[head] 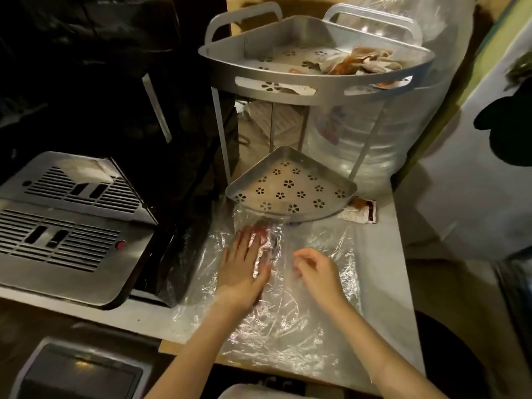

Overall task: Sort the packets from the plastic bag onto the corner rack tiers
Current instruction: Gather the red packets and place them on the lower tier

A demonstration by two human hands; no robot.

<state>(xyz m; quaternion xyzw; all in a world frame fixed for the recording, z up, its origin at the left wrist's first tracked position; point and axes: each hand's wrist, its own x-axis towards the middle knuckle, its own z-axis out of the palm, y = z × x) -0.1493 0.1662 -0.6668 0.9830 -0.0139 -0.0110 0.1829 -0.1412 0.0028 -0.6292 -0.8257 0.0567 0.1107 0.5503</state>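
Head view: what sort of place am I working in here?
Probably a cramped kitchen or café counter: a steel drip tray with slotted grilles at left, a metal corner rack holding sauce-like packets, and a white worktop.

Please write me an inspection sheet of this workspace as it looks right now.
Surface: pale counter, mostly covered in front by plastic.
Job's things: clear plastic bag lying flat; corner rack behind it; packets on the top tier; lower tier holds none.
Clutter: one packet on the counter beside the lower tier.
Grippers: left hand flat on the bag; right hand curled, pinching the plastic.
Cables: nothing seen.
Surroundings: metal appliance with slotted grilles to the left.
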